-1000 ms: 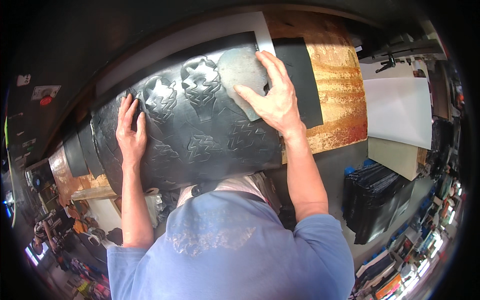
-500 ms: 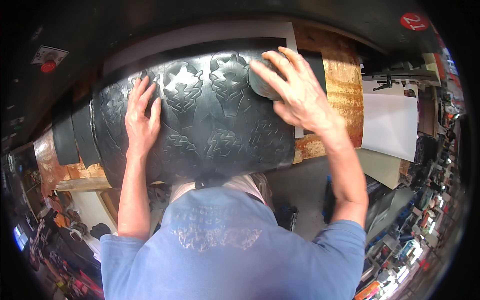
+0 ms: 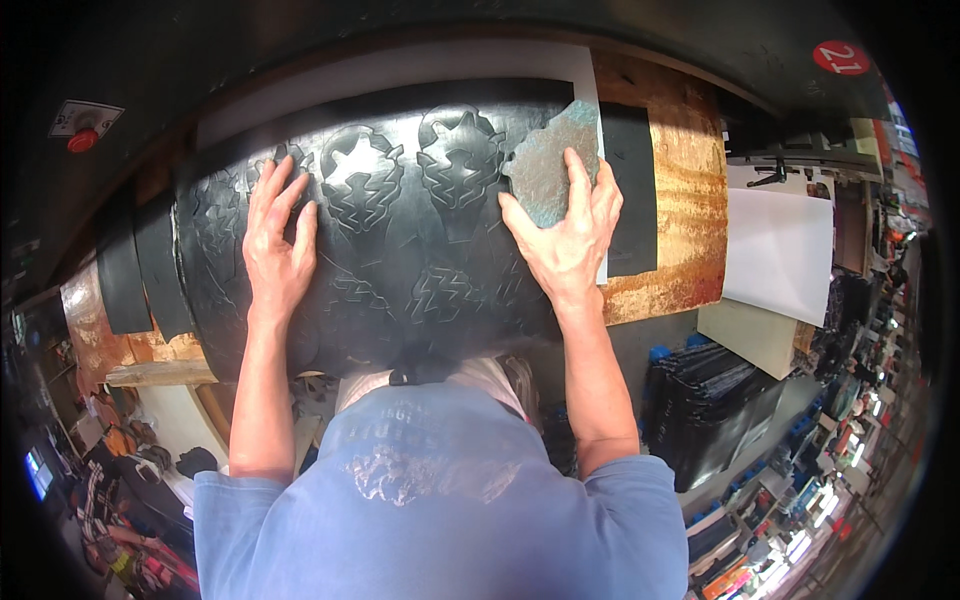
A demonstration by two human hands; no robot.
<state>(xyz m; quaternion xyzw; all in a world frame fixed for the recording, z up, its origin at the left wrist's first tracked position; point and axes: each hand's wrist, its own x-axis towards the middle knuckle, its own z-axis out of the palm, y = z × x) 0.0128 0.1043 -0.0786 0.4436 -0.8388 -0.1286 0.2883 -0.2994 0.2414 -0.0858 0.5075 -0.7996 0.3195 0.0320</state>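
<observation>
On worn wooden board (image 3: 692, 235), embossed black sheet (image 3: 400, 232); black stack (image 3: 700, 400) right.

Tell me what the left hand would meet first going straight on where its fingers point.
The left hand, seemingly resting on the black patterned sheet, would likely slide along it and first meet the pale sheet beyond its far edge, though heights are unclear in this view.

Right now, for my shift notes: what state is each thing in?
Black patterned sheet: spread out, shiny in places
Mottled grey plate: partly covered
Left hand: open, on the sheet
Right hand: touching the plate
Wooden board: worn, stained
Red button: pressed or not, unclear
</observation>
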